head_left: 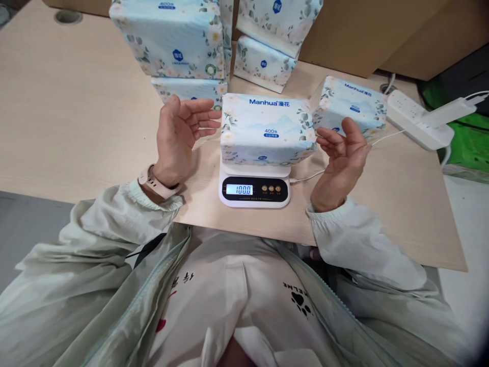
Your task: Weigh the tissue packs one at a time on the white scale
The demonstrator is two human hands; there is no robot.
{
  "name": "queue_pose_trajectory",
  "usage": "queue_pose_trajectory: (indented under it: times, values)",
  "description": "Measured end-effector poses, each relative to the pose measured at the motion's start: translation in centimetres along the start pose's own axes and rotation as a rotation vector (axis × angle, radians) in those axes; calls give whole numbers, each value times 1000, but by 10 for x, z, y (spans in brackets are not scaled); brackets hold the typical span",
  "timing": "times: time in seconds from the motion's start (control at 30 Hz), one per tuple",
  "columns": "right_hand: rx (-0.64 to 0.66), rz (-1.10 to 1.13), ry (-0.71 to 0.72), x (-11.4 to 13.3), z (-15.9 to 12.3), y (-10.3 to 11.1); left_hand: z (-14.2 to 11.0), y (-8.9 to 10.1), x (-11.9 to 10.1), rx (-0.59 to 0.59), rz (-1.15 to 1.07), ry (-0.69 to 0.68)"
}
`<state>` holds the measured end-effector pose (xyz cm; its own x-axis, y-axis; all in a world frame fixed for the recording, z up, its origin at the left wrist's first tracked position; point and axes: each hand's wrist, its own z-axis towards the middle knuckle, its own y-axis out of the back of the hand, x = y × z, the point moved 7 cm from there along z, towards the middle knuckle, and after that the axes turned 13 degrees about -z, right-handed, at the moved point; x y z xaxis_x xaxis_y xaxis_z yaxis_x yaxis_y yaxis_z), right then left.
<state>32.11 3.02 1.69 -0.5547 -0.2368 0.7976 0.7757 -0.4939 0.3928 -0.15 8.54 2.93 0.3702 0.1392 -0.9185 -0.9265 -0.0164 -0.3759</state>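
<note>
A: Where to look first?
B: At the pack [267, 130], lying on the scale [283, 196]. Display [239, 189] just below at 6 o'clock, lit, reading 100.0 by the look of the digits.

A: And the grip?
B: None to be seen. Left hand [178, 135] at 9 o'clock of the pack, right hand [340, 160] toward 4, both open, fingers loosely bent. Fingertips right beside the ends; touching or barely clear, impossible to tell.

A: How to weigh well, then?
B: Draw both hands fully off before trusting the number; even a light brush likely enough to skew the reading. Wait for steady digits.

A: And the seating?
B: Apparently overhanging toward 3 o'clock. Best to centre with two flat palms, then let go evenly.

A: Any risks?
B: Cable [308, 177] at 3 o'clock of the scale, running past the right hand toward the power strip [405, 114] at 2. Lift straight up to avoid snagging. Mind the spare pack [353, 102] at 2 too, close to the right fingers; leave a gap there.
</note>
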Motion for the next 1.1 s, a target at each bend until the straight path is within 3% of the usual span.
queue_pose_trajectory:
  times: [0.27, 0.47, 0.6, 0.73, 0.93, 1.1]
  values:
    - [3, 5, -33, -9, -3, -4, -8, -1, 6, -17, -108, 22]
    - [34, -23, -18, -23, 1, -6, 2, 13, 22, -88, -86, 55]
    - [-44, 75, 56, -36, 6, -1, 9, 23, 30, -97, -184, 34]
    - [-115, 113, 129, -32, 6, 10, 7, 23, 30, -103, -264, 1]
    - [-258, 98, 167, -18, 9, 25, 3, 22, 29, -193, -229, -6]
    - [-288, 110, 132, -21, 3, 19, 3, 26, 28, -229, -144, 17]
